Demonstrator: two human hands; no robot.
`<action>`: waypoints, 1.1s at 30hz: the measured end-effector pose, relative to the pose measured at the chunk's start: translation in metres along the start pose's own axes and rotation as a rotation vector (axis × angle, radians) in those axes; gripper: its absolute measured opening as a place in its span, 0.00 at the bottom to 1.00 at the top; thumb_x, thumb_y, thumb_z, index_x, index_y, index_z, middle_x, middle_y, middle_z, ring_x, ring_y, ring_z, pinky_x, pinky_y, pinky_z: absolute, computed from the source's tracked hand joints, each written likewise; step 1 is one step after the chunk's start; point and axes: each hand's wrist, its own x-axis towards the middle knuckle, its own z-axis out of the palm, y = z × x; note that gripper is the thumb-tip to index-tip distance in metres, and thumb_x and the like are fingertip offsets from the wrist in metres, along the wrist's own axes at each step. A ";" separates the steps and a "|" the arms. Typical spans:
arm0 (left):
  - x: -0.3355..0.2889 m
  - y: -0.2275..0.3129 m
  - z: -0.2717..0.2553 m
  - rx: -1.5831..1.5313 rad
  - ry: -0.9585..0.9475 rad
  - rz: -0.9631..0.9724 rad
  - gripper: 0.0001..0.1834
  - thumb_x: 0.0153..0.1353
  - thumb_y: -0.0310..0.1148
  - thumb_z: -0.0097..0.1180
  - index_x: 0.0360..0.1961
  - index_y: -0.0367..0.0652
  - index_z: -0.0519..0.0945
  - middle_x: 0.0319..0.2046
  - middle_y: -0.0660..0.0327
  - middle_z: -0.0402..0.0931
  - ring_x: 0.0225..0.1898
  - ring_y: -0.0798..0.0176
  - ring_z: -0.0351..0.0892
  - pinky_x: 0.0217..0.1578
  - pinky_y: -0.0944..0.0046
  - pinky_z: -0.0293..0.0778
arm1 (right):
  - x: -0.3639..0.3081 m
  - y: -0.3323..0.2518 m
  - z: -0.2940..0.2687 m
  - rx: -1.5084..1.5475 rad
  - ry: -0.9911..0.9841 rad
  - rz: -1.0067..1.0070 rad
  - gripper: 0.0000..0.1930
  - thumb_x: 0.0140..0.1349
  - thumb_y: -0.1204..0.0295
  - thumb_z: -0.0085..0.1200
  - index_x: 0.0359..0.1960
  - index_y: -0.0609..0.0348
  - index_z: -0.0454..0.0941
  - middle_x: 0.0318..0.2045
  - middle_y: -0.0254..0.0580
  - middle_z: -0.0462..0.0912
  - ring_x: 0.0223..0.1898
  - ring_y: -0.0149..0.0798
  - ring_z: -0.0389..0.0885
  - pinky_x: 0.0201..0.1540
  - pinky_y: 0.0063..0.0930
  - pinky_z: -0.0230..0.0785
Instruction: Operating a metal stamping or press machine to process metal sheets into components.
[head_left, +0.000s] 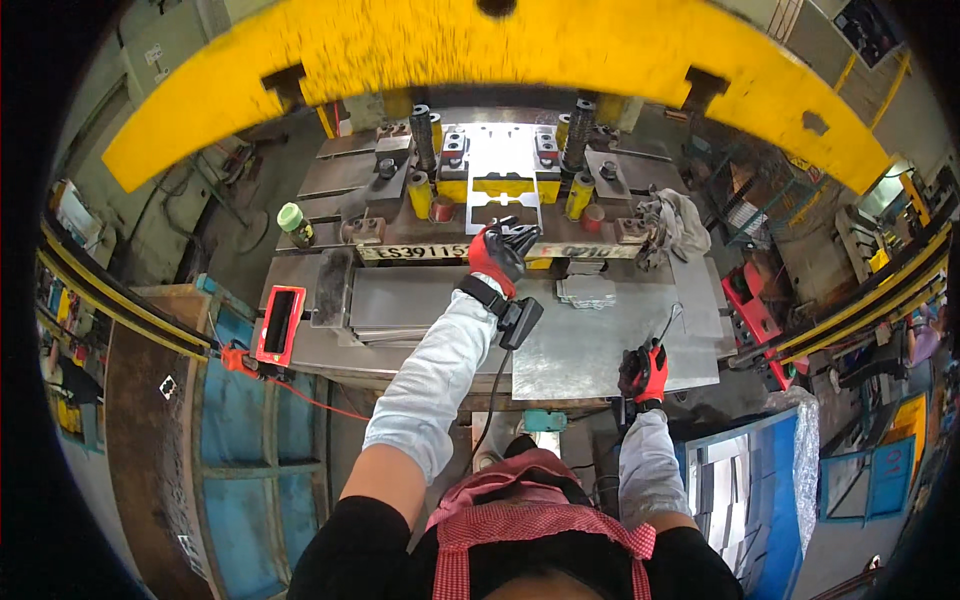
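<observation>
As the right hand curls round a hooked rod, the left hand, loosely open (apparently empty), is beside the cutout plate at the die's front edge; level handling seems safest.

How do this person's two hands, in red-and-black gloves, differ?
The left hand is stretched forward, by the near end of a cut-out silver metal sheet; the right hand is further back, by the near edge of a flat grey metal plate. The right hand holds a thin metallic rod; the left hand shows no such rod. Both emerge from pale fabric sleeves.
</observation>
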 end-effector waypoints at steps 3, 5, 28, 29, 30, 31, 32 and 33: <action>0.000 -0.002 -0.005 0.020 -0.177 0.001 0.18 0.60 0.34 0.37 0.46 0.31 0.64 0.45 0.45 0.69 0.46 0.49 0.71 0.49 0.58 0.67 | 0.001 -0.001 -0.005 0.015 -0.013 0.054 0.22 0.52 0.73 0.51 0.49 0.58 0.62 0.18 0.34 0.71 0.16 0.30 0.71 0.19 0.24 0.65; 0.003 0.001 -0.018 0.048 -0.330 0.020 0.18 0.59 0.31 0.37 0.47 0.31 0.64 0.46 0.45 0.68 0.48 0.50 0.69 0.50 0.59 0.66 | -0.010 -0.015 0.011 0.016 -0.021 0.056 0.15 0.53 0.72 0.50 0.42 0.57 0.63 0.18 0.34 0.70 0.15 0.30 0.70 0.18 0.24 0.64; 0.001 -0.004 -0.022 0.153 -0.208 0.081 0.24 0.62 0.43 0.37 0.40 0.27 0.67 0.36 0.42 0.73 0.40 0.47 0.74 0.46 0.59 0.71 | -0.010 -0.014 0.014 0.079 -0.023 0.054 0.16 0.53 0.73 0.50 0.43 0.58 0.66 0.16 0.33 0.70 0.13 0.29 0.67 0.15 0.22 0.59; -0.006 -0.008 -0.007 0.123 -0.144 0.043 0.25 0.62 0.43 0.37 0.41 0.25 0.67 0.37 0.43 0.73 0.40 0.48 0.75 0.46 0.60 0.70 | -0.004 -0.019 0.003 -0.193 -0.003 -0.021 0.21 0.54 0.73 0.49 0.50 0.57 0.63 0.15 0.30 0.69 0.13 0.26 0.66 0.14 0.19 0.57; -0.015 -0.008 0.001 0.096 -0.072 0.017 0.26 0.62 0.43 0.37 0.43 0.24 0.67 0.38 0.43 0.73 0.40 0.49 0.75 0.47 0.61 0.70 | -0.003 -0.025 0.016 -0.138 -0.032 0.051 0.24 0.55 0.72 0.49 0.55 0.56 0.60 0.18 0.30 0.70 0.14 0.24 0.65 0.15 0.17 0.57; -0.021 -0.002 -0.003 0.136 -0.084 0.018 0.25 0.62 0.42 0.37 0.43 0.24 0.66 0.40 0.43 0.72 0.43 0.50 0.73 0.49 0.60 0.68 | -0.011 -0.048 0.053 -0.164 -0.200 0.003 0.24 0.55 0.71 0.49 0.55 0.56 0.61 0.21 0.30 0.70 0.14 0.22 0.65 0.15 0.16 0.57; -0.028 0.000 -0.013 0.132 -0.065 0.036 0.25 0.62 0.42 0.37 0.43 0.24 0.66 0.40 0.43 0.72 0.43 0.50 0.73 0.49 0.60 0.68 | -0.019 -0.078 0.094 -0.184 -0.365 -0.034 0.23 0.56 0.71 0.50 0.54 0.56 0.62 0.24 0.30 0.71 0.15 0.21 0.66 0.15 0.15 0.56; -0.034 -0.003 -0.022 0.193 -0.116 0.085 0.25 0.62 0.41 0.36 0.44 0.24 0.66 0.41 0.43 0.71 0.43 0.51 0.73 0.49 0.60 0.67 | -0.018 -0.102 0.121 -0.241 -0.474 -0.013 0.23 0.55 0.70 0.51 0.54 0.57 0.63 0.25 0.29 0.71 0.16 0.21 0.66 0.15 0.16 0.57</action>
